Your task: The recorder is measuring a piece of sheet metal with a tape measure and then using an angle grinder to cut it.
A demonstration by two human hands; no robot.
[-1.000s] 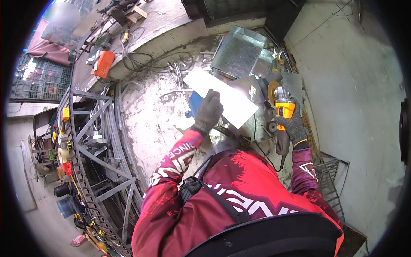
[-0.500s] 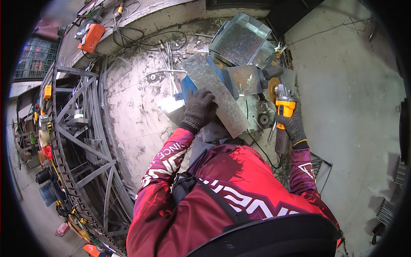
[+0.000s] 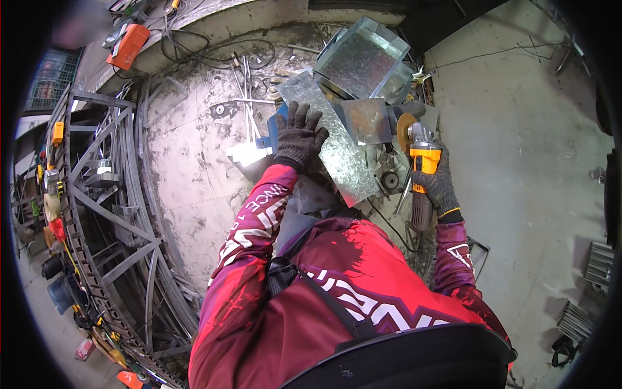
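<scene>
Flat and with fingers spread, my left hand [image 3: 299, 136] in a dark knit glove lies at the left edge of a long galvanized metal sheet [image 3: 334, 146]. My gloved right hand [image 3: 435, 185] grips a yellow and grey angle grinder [image 3: 424, 155], its orange-brown disc [image 3: 406, 131] pointing away from me. The disc is apart from the sheet. Beside the sheet, a smaller rusty-patched metal plate [image 3: 368, 122] lies to the right. A blue metal piece [image 3: 273, 129] and a bright work light [image 3: 249, 153] show left of my left hand.
An open sheet-metal box [image 3: 363, 58] stands beyond the sheet. Left is a steel frame rack [image 3: 126, 214] full of metal lengths. Cables [image 3: 194, 48] and an orange case [image 3: 132, 47] are at the far left. A loose disc [image 3: 389, 180] lies near the grinder's cord [image 3: 392, 227].
My left hand has gone from curled to spread flat, a little farther forward. The sheet has tilted and now catches bright light. The grinder stays in my right hand.
</scene>
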